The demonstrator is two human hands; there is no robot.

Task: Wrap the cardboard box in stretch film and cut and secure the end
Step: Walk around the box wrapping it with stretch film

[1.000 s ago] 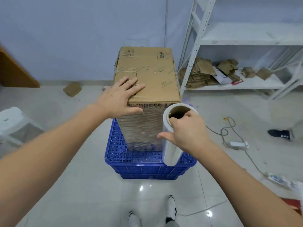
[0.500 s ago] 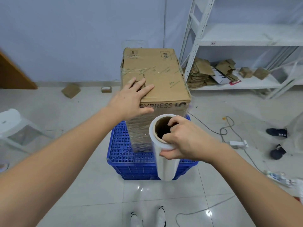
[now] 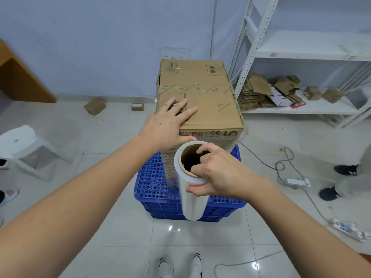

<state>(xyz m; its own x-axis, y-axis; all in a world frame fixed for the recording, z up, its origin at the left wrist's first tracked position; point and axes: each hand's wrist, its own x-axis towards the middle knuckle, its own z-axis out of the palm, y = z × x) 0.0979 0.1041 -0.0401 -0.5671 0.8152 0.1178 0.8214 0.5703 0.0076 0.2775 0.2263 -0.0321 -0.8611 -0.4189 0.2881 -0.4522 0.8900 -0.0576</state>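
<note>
A tall cardboard box [image 3: 208, 101] stands upright on a blue plastic crate [image 3: 156, 189], with clear stretch film wound round its sides. My left hand [image 3: 166, 125] lies flat on the near left corner of the box top, fingers straight. My right hand [image 3: 216, 173] grips the top of the stretch film roll [image 3: 192, 197], with fingers hooked into its cardboard core and the thumb on the outside. The roll hangs upright in front of the box's near face. Film runs from the roll towards the box's right corner.
White metal shelving [image 3: 301, 55] with flattened cardboard stands at the right. Cables and a power strip [image 3: 349, 229] lie on the tiled floor to the right, near another person's dark shoes [image 3: 345, 169]. A white stool [image 3: 26, 143] stands at the left. My own feet [image 3: 180, 265] are below.
My right hand has carried the roll leftwards across the front of the box. The view has shifted so the box sits further right. My left hand stays flat on the box top.
</note>
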